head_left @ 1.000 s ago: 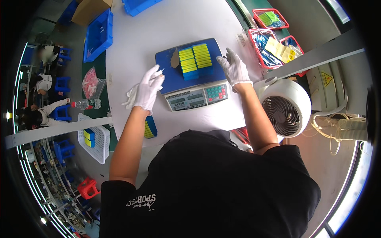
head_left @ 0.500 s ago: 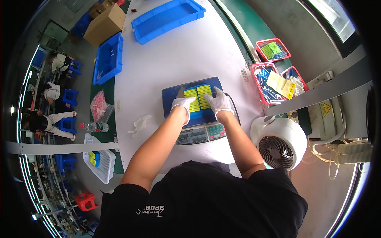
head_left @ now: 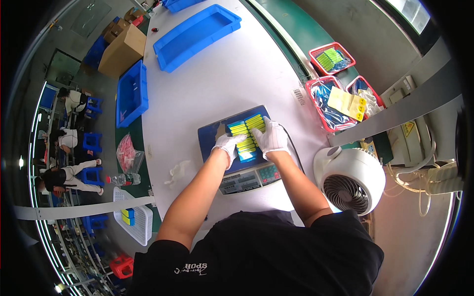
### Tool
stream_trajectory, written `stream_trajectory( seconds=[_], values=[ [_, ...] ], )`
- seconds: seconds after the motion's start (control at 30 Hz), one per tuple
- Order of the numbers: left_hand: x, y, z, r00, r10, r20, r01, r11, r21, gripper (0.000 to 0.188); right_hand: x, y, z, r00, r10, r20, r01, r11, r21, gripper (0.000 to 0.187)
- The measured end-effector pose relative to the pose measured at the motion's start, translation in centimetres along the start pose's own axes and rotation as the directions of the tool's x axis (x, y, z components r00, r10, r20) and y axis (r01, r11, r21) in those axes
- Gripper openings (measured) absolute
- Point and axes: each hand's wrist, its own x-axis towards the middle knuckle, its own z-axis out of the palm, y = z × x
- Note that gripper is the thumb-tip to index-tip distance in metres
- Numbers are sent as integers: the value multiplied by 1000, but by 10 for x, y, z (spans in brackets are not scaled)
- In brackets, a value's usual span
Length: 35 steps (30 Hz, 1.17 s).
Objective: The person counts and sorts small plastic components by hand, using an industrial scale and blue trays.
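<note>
My left hand (head_left: 228, 147) and my right hand (head_left: 272, 139), both in white gloves, press from either side on a block of slim yellow-green and blue pieces (head_left: 253, 122) laid in two columns. My fingers curl round its edges, with the thumbs over the top. What the pieces are I cannot make out. The block is turned slightly over the dark blue platform of a weighing scale (head_left: 209, 136); whether it touches the platform is hard to tell. The scale's display and keypad face me, below my wrists.
Blue bins (head_left: 197, 37) stand on the far table and at its left edge. Red baskets (head_left: 332, 58) with packed pieces sit right, above a white fan (head_left: 349, 180). A crumpled white glove (head_left: 177, 172) lies left; beyond are a bottle (head_left: 123, 179) and a white basket (head_left: 136, 219).
The block has turned a little on the scale, and my hands have closed in round its sides. My right hand's fingers now curl more. The whole view has shifted slightly.
</note>
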Motion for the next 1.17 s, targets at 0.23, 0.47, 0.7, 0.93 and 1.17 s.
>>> stream_trajectory(
  seconds=[0.23,0.47,0.7,0.93,1.17],
  values=[
    [0,-11,51,997,64,-52,-61,996,57,29,25,47,-11,956,130,262,-238,866,440,40],
    [6,-19,50,971,126,-201,-81,972,221,36,33,75,-11,904,126,409,-360,740,568,27],
    [-103,-11,-54,961,157,-230,-161,987,-2,37,3,-21,-28,962,82,259,-126,980,157,39],
    [-225,-63,-129,889,174,-423,-315,903,-293,32,-28,-44,-4,968,-124,219,191,929,-317,51],
    [-304,-143,-180,751,84,-655,-451,790,-415,31,-38,-52,-1,878,-175,447,162,984,67,66]
  ],
)
